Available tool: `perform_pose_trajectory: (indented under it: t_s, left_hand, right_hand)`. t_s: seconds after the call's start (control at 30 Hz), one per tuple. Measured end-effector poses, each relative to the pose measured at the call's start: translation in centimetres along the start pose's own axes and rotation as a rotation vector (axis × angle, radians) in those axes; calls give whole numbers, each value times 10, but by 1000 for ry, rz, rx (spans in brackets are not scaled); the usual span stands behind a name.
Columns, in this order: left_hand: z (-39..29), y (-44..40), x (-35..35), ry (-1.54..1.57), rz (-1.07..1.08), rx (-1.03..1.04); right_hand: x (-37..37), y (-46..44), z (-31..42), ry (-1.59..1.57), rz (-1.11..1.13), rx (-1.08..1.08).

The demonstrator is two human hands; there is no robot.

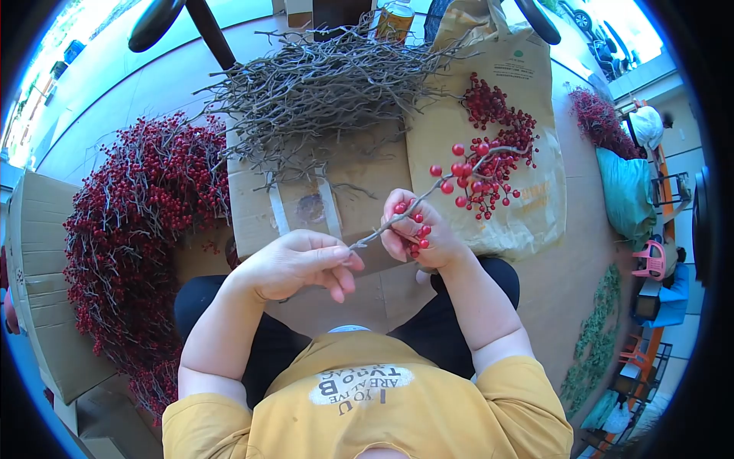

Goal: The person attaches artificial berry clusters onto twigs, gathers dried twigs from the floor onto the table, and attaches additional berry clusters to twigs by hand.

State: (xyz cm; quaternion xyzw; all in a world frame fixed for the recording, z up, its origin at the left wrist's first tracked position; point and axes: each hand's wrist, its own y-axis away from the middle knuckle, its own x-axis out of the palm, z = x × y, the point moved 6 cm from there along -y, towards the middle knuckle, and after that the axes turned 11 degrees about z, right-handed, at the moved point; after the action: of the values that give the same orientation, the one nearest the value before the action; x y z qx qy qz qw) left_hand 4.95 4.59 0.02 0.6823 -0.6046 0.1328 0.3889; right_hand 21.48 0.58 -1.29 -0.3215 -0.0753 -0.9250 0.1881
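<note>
Both hands are on one brown, crooked artificial twig (417, 200) with glossy red berries, held above my lap. My left hand (302, 264) pinches its lower end between thumb and index finger, while the other fingers curl loosely below. Further up, my right hand (424, 233) is closed around the stem, with a small cluster of red berries (419, 236) against its fingers. The twig's upper part slants up to the right, bearing larger berries (461, 170). Behind that tip, loose berry sprays (501, 115) lie on a brown paper bag (443, 164).
Bare grey-brown twigs (321, 84) are heaped on a cardboard box (367, 168) in front of me. A large pile of red-berried branches (145, 229) stands at left beside an open carton (53, 283). Green sprigs (595, 336) and a green sack (625, 195) lie at right.
</note>
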Motion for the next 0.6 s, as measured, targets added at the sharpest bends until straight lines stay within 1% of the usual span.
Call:
perform_pose_trajectory:
  t_s: [0.03,0.07,0.13,0.17,0.27,0.3,0.37,0.4,0.43,0.47,0.5,0.53,0.6]
  left_hand:
    - [-2,0,0,-12,-24,28]
    - [-2,1,-1,18,7,58]
    - [-2,2,-5,77,71,117]
    - [-4,0,-5,92,59,133]
    - [-10,-7,-9,150,-113,240]
    - [-15,-7,-13,159,-136,314]
    - [-32,2,-21,109,-228,439]
    - [-38,7,-28,83,-284,501]
    - [-45,11,-35,-27,-389,515]
    - [-52,15,-43,-232,-576,442]
    - [-54,18,-49,-424,-698,354]
    - [-53,21,-57,-617,-815,255]
    - [-46,20,-68,-1002,-899,156]
  right_hand:
    - [-2,1,4,97,-39,26]
    - [-4,3,7,195,-80,54]
    - [-7,2,13,233,-130,42]
    - [-8,2,16,253,-156,34]
    - [-9,-1,21,271,-360,107]
    - [-23,1,11,269,-351,199]
    - [-48,8,-8,-70,-247,125]
    - [-49,9,-10,-242,-189,90]
    - [-50,13,-11,-300,-190,75]
    - [-48,15,-13,-360,-189,63]
    - [-44,16,-13,-424,-185,52]
    - [-39,18,-13,-352,-218,81]
    - [-33,22,-10,-206,-283,132]
